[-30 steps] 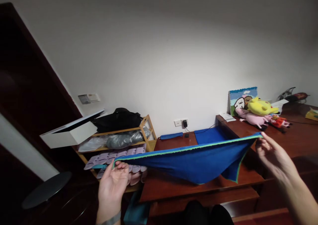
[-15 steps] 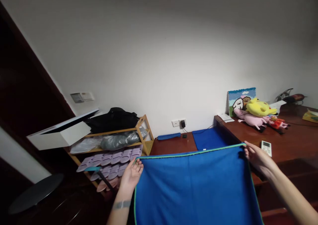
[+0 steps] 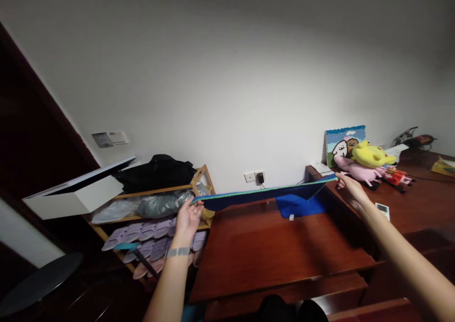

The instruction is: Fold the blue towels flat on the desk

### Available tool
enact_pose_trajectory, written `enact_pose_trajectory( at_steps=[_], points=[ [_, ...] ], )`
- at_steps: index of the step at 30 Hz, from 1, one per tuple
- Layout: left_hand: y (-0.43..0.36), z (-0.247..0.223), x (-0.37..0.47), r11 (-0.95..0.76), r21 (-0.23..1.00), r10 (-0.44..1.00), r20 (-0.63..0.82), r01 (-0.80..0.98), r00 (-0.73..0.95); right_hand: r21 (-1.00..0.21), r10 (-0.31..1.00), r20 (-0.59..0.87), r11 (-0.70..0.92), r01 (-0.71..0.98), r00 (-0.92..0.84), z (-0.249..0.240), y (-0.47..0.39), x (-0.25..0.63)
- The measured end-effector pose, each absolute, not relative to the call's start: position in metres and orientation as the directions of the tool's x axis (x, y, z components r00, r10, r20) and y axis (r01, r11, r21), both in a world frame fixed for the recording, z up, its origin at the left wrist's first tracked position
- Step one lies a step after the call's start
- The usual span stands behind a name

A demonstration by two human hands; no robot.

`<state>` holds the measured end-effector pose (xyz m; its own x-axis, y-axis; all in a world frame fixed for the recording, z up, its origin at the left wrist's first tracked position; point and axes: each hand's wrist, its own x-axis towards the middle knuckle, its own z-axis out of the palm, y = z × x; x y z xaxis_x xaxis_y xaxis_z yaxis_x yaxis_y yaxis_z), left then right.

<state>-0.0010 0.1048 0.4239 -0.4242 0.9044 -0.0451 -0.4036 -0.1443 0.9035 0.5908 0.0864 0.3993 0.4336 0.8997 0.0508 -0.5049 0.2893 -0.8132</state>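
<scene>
Gripping one corner each, the two hands hold a thin blue cloth with bright green edging stretched between them in the head view, its near border pulled nearly straight and rising a little toward the right. The left hand, with a grey band around its wrist, has its palm turned up and its fingers closed on the left corner, in front of a light wooden rack. The right hand pinches the opposite corner between thumb and fingers, before the edge of a raised reddish-brown desk. The cloth is seen almost edge-on above a lower, glossy reddish-brown wooden table; whether its hidden far part touches anything cannot be told. Beyond it, at the table's far right, lies a flat bright blue fabric piece with a small white tag. On the rack sit a black fabric bag, a white open box and rows of purple slippers. The desk carries a yellow plush toy, a pink plush toy and a white remote control.
</scene>
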Motion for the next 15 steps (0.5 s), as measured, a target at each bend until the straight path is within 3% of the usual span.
enact_pose_trajectory(
  at_steps=[4, 8, 12, 15],
  points=[
    [0.063, 0.340, -0.011, -0.018, 0.966, 0.893, -0.100, -0.257, -0.440, -0.875, 0.916, -0.006, 0.190, -0.446, 0.402, 0.322, 0.046, 0.582],
    [0.024, 0.239, -0.013, 0.200, 0.980, 0.871, -0.169, 0.018, -0.462, -0.937, 0.894, -0.197, -0.050, -0.347, 0.403, 0.204, 0.020, 0.562],
    [0.004, 0.171, -0.021, 0.350, 0.835, 0.881, -0.140, 0.424, -0.452, -0.954, 0.870, -0.278, -0.199, -0.225, 0.407, 0.110, 0.009, 0.546],
    [0.001, 0.155, -0.031, 0.373, 0.719, 0.900, -0.126, 0.586, -0.418, -0.966, 0.882, -0.257, -0.227, -0.122, 0.395, 0.080, 0.001, 0.544]
  ],
)
